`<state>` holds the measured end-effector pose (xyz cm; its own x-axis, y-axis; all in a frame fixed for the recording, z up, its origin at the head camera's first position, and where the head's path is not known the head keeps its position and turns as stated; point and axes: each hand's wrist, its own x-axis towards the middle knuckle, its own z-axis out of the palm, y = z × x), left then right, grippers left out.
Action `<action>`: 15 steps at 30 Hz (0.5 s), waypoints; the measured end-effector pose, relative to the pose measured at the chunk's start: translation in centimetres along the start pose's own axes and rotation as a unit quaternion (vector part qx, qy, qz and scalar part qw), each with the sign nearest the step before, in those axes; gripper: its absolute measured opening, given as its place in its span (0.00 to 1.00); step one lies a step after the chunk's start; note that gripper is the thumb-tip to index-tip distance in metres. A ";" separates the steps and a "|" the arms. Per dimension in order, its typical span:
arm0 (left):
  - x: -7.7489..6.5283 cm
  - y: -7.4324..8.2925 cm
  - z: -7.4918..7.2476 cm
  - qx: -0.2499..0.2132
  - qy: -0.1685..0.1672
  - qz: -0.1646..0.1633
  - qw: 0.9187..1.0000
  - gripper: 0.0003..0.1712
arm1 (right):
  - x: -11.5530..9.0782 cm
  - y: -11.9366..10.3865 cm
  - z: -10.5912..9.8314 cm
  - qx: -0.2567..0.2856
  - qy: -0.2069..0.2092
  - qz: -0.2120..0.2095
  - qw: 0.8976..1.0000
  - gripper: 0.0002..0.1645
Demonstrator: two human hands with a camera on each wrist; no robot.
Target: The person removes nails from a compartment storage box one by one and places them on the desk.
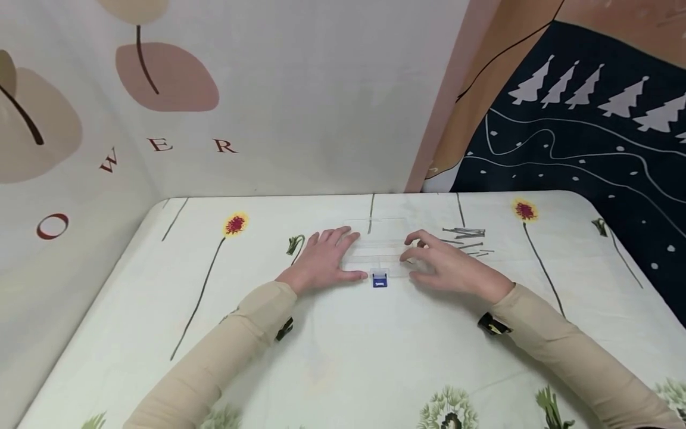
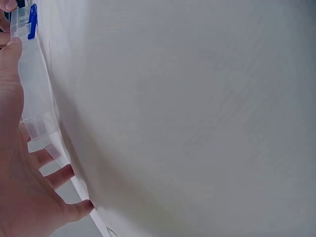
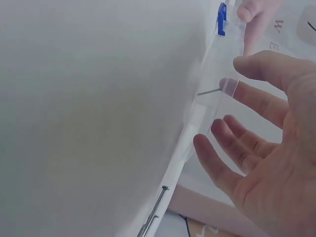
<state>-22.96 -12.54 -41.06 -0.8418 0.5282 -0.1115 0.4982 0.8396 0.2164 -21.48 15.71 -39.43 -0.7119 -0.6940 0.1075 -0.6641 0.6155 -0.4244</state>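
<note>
A clear plastic box with a blue latch on its front stands mid-table. My left hand rests at its left end, thumb along the front and fingers spread toward the back. Over the right end is my right hand, its fingers bent a little and its thumb apart from them. In the right wrist view, a nail shows through the box wall, with the right index fingertip behind the plastic at its upper end. Whether that finger touches the nail, I cannot tell.
Several loose nails of differing lengths lie right of the box, beyond the right hand. A clear panel, seemingly the raised or laid-back lid, extends behind the box. The cloth is printed with flowers; a wall covering rises behind.
</note>
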 end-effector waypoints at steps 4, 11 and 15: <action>0.0 -0.1 0.0 0.000 -0.002 -0.001 1.000 0.55 | -0.1 0.4 -0.2 0.034 0.001 0.001 0.999 0.14; -0.1 0.0 -0.1 -0.004 -0.002 0.003 1.000 0.55 | -0.4 0.7 -0.4 0.054 0.004 -0.013 0.998 0.14; -0.1 0.0 -0.1 -0.006 -0.002 0.004 1.000 0.54 | -0.5 0.7 -0.5 0.048 0.013 -0.024 0.998 0.14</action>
<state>-22.94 -12.61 -40.97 -0.8374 0.5346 -0.1139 0.5016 0.8343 0.2289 -21.71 16.70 -39.35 -0.6862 -0.7112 0.1526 -0.6738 0.5426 -0.5016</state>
